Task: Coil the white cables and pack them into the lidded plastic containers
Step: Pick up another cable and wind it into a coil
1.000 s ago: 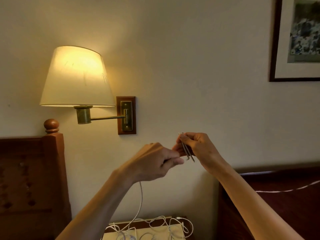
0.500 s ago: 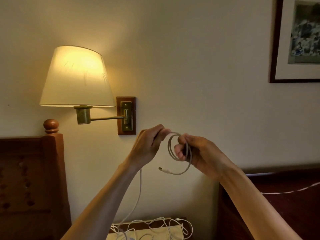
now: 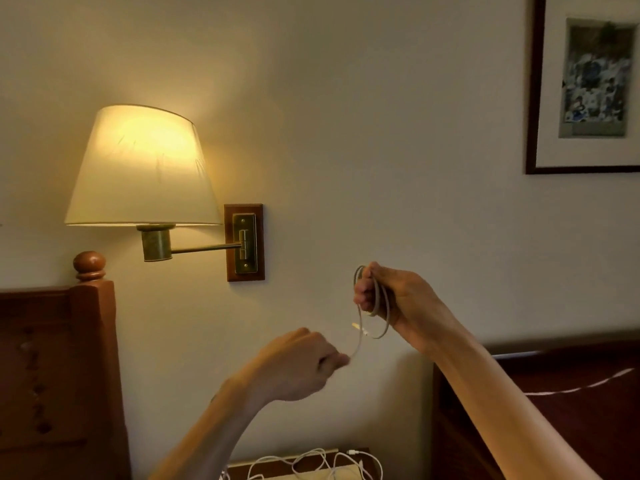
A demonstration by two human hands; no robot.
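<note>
My right hand point(image 3: 391, 299) is raised in front of the wall and grips a small coil of white cable point(image 3: 379, 318), whose loops hang below the fingers with a plug end sticking out to the left. Lower and to the left, my left hand point(image 3: 298, 367) pinches the cable's free length, which runs up from its fingertips to the coil. A tangle of more white cables point(image 3: 311, 464) lies on the nightstand at the bottom edge. No plastic container is in sight.
A lit wall lamp point(image 3: 142, 168) on a brass arm hangs at the left above a wooden headboard post point(image 3: 89, 266). A dark wooden headboard point(image 3: 554, 393) with a white cable across it stands at the right. A framed picture point(image 3: 588, 81) hangs top right.
My left hand has dropped down and left from the coil, drawing the cable's free length out. My right hand stayed up, holding the loops, which now hang lower.
</note>
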